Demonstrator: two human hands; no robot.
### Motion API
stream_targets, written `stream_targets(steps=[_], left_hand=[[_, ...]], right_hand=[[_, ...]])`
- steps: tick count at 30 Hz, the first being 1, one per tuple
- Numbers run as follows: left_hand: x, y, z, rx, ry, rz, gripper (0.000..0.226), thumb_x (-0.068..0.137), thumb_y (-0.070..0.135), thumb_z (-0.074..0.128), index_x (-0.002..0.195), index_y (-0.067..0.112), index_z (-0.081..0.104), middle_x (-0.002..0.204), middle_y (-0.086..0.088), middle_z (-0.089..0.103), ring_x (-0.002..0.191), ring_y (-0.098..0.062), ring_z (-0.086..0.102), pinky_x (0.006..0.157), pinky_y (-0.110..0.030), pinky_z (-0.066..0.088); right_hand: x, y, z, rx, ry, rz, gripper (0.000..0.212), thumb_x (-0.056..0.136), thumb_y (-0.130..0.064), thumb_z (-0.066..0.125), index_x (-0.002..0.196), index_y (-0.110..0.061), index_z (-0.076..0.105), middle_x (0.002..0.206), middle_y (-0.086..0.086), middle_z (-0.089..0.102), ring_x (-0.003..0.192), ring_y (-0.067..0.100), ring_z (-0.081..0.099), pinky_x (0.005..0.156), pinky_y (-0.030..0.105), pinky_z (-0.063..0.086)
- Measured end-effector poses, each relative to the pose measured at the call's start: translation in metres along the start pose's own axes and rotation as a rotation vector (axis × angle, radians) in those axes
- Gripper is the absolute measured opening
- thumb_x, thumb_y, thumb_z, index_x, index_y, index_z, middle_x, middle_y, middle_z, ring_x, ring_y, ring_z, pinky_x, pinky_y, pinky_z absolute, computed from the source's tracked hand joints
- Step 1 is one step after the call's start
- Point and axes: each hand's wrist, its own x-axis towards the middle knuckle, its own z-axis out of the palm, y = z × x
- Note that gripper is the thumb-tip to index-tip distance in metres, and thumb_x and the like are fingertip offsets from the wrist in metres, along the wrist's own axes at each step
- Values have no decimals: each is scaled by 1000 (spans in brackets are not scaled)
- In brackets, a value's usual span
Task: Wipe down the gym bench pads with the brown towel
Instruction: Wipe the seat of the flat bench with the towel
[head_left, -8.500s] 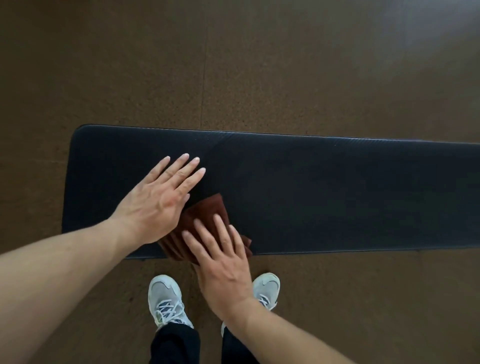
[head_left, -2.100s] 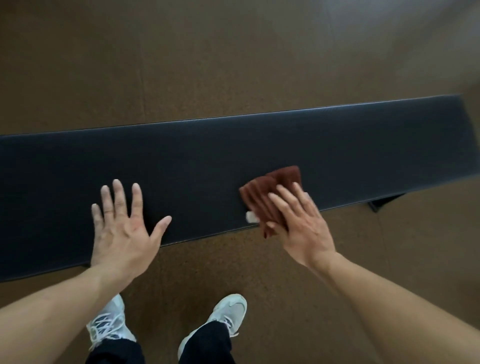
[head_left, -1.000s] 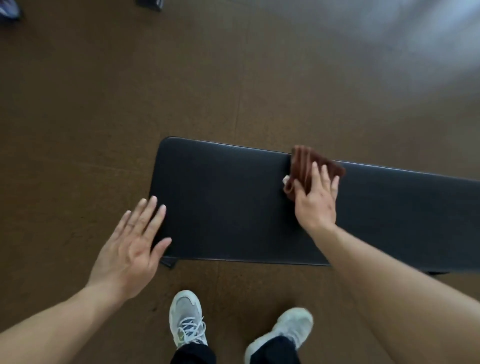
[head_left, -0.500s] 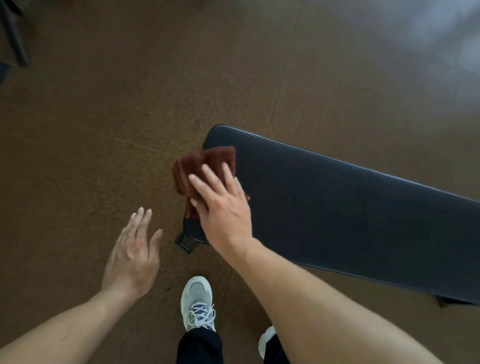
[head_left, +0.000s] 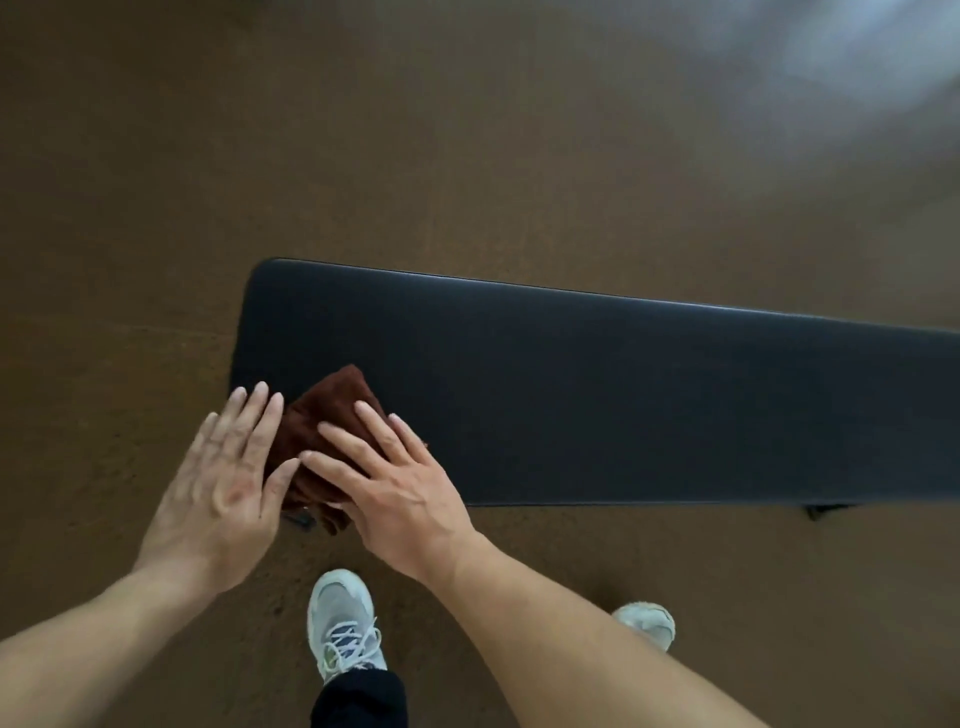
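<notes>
Brown speckled floor (head_left: 467, 156), with a pale glare, perhaps daylight, upper right.

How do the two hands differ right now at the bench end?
The right hand lies flat on the brown towel, over the bench pad; the left hand sits beside the towel at the pad's corner, mostly over the floor. Both are open with fingers extended.

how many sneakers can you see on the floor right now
2. One sneaker is on the brown floor below the bench pad's left end, between the forearms. The other sneaker is further right, partly hidden behind the right forearm.
</notes>
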Motion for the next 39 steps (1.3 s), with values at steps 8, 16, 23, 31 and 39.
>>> stream_targets(steps=[8, 16, 23, 31, 39], left_hand=[[46, 173, 46, -92, -69, 83, 73, 98, 61, 13, 160, 27, -6, 168, 9, -4, 152, 1, -12, 127, -35, 4], [86, 352, 108, 4, -133, 69, 71, 98, 56, 19, 158, 27, -3, 167, 5, -13, 151, -9, -23, 126, -38, -6], [126, 485, 162, 136, -132, 71, 68, 99, 61, 17, 157, 35, -8, 166, 2, -20, 151, -21, -27, 123, -50, -12], [122, 492, 170, 238, -102, 16, 73, 98, 67, 16, 158, 35, -9, 166, -1, -20, 152, -24, -24, 124, -52, -6], [95, 474, 179, 226, -100, 148, 76, 98, 67, 12, 160, 28, -8, 167, 0, -19, 152, -22, -24, 125, -49, -5]], right_hand=[[-113, 139, -38, 25, 81, 245, 59, 107, -36, 47, 162, -37, 25, 173, -6, 19, 162, 23, -3, 130, 50, 10], [-289, 313, -77, 8, 188, 558, 57, 107, -34, 48, 160, -38, 29, 171, -7, 25, 162, 22, 1, 131, 46, 10], [-404, 449, -118, 66, 246, 852, 55, 110, -36, 41, 162, -41, 22, 172, -14, 16, 161, 15, -5, 131, 45, 10], [-438, 511, -147, 259, 485, 1283, 53, 110, -41, 41, 161, -39, 26, 172, -15, 17, 161, 16, 1, 127, 51, 23], [-357, 431, -121, 289, 601, 1347, 56, 109, -37, 45, 162, -32, 28, 172, -9, 21, 161, 23, 5, 127, 51, 19]])
